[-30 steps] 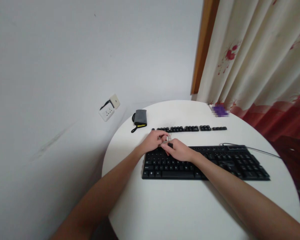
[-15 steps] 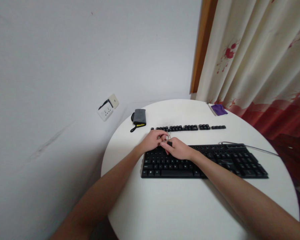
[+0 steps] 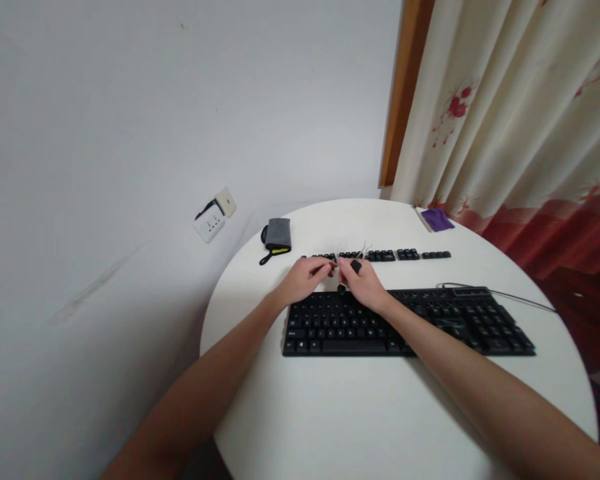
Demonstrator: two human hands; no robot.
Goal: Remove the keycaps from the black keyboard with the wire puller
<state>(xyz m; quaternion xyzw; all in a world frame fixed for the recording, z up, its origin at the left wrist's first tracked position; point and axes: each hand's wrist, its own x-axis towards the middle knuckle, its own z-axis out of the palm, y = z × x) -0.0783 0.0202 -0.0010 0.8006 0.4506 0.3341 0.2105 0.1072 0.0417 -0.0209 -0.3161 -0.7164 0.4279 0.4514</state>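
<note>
My right hand (image 3: 364,285) is closed around a keycap puller with a black handle (image 3: 356,267). Its thin wire prongs (image 3: 364,250) point up and away, over the row of loose keycaps (image 3: 381,256). A small black piece (image 3: 341,289) shows below the right fingers; whether it is the puller's end or a keycap, I cannot tell. Close by on the left, my left hand (image 3: 305,279) has thumb and fingers pinched together, and what they hold is too small to name. Both hands hover over the top edge of a black keyboard (image 3: 355,333), whose upper left part they partly cover.
On the round white table (image 3: 300,413), a grey pouch with a black loop (image 3: 279,233) lies at the back left. A purple cloth (image 3: 437,220) is at the back right. The keyboard cable (image 3: 510,297) runs off right. A wall with a socket (image 3: 210,223) borders the left.
My right hand has shifted slightly right and away from the left fingers, and the puller's prongs have swung up to the right. The left hand has barely moved.
</note>
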